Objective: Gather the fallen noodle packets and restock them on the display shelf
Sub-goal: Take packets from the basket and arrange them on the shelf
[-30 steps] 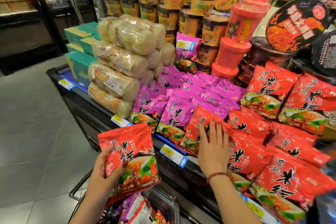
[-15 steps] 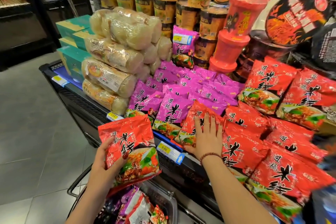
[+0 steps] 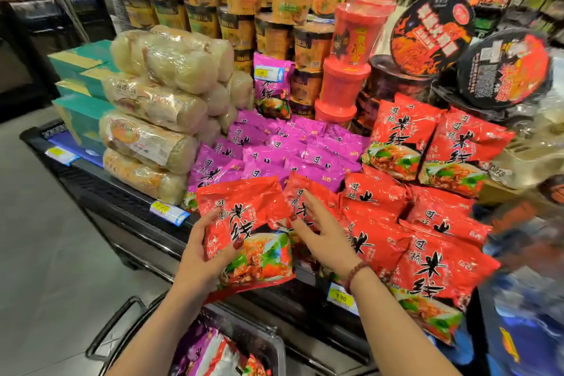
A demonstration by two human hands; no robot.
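At the left of the frame you have open grey tiled floor (image 3: 45,238), running up to the black front edge of the display shelf (image 3: 122,201), which slants from the middle left down toward the lower right. Teal cardboard boxes (image 3: 82,119) sit at the shelf's left end. Touching them is a stack of clear-wrapped rolls of pale noodles (image 3: 152,101), and its lowest roll lies close to the shelf lip. A yellow-and-blue price tag (image 3: 168,212) is clipped to that lip.

At the bottom centre, the black wire basket (image 3: 268,345) holds mixed packets just below your forearms.

Your left hand (image 3: 198,256) grips the red foil noodle packet (image 3: 247,232) by its left edge, thumb curled over the front and fingers behind. The packet hangs over the shelf's front edge, its top overlapping the front of the purple foil noodle packets (image 3: 290,149).

Your right hand (image 3: 326,238) lies with fingers spread and fairly straight on the leftmost of the stocked red noodle packets (image 3: 427,253), clamped on nothing. Its thumb is just beside the held packet's right edge, so the gap between the two packets is narrow.

The red rows fill the shelf to the right, and the front packets jut past the lip. Behind them stand stacked red plastic tubs (image 3: 345,82) and black round noodle bowls (image 3: 430,33).
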